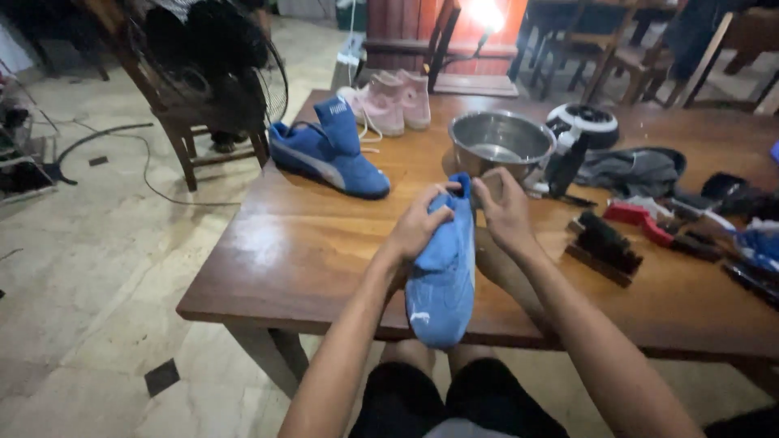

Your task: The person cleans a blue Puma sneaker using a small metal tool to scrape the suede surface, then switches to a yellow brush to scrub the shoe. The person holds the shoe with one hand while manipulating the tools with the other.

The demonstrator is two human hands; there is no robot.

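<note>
Left hand (418,227) fingers curled on blue shoe (442,284); right hand (505,212) pinching its top

On the surface (308,243), the bowl (501,142) sits behind the shoe (442,276) held in both hands, another shoe (329,154) lies to its left, and brushes (604,243) lie right.

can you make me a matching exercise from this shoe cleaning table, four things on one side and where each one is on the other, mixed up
Things:
1. light blue shoe
2. darker blue shoe
3. pink shoes
4. brush

Places:
A. at the far edge of the table
B. lying on the table to the right of the hands
C. held between the left hand and the right hand
D. on the table's far left part, in front of the pink pair

Pairs: 1-C, 2-D, 3-A, 4-B
</note>
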